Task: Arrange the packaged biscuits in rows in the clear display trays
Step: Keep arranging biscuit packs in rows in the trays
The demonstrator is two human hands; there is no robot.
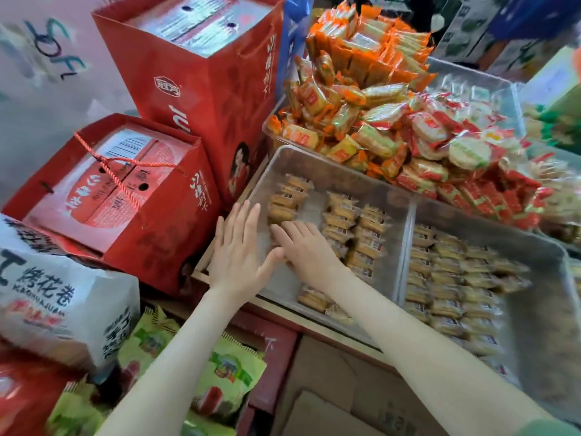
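Bright even light, blurred, warped edges

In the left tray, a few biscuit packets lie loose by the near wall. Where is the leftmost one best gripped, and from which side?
Probably from above, pinching the two long edges of the loose packet. It lies flat on the tray floor, and the near wall likely blocks a low approach from the front.

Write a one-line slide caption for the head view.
Left hand open beside the right hand, whose fingers rest on a row of packaged biscuits in the clear tray.
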